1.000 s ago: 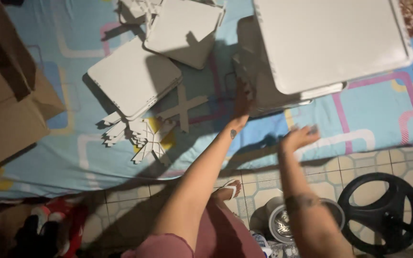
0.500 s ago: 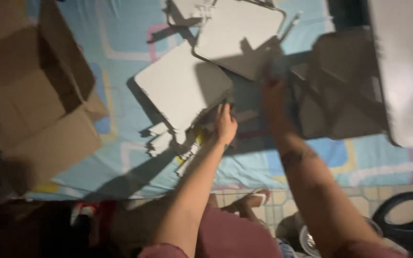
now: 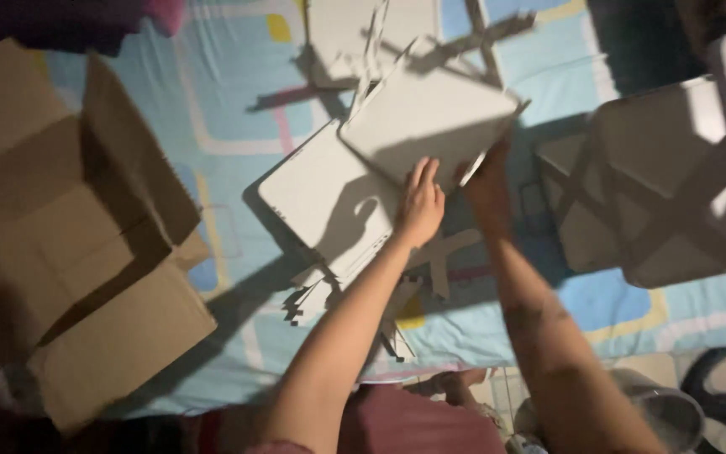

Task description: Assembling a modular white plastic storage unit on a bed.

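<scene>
Both my hands reach over a bed with a pale blue patterned sheet (image 3: pixel 237 92). My left hand (image 3: pixel 420 202) presses on the lower edge of a white rounded panel (image 3: pixel 430 113) that is tilted up. My right hand (image 3: pixel 487 181) grips the same panel at its lower right corner. A second white panel (image 3: pixel 321 197) lies flat under and left of it. Small white cross-shaped parts (image 3: pixel 443 261) lie on the sheet below my hands.
An open brown cardboard box (image 3: pixel 69 244) sits at the left on the bed. White panels with crossed ribs (image 3: pixel 657 202) lie at the right. More white pieces (image 3: pixel 355 34) rest at the top. Tiled floor and a round container (image 3: pixel 665 412) show at the bottom right.
The view has shifted left, bringing the cardboard box further in. My hands have moved up from the small parts onto the tilted white panel and taken hold of it.
</scene>
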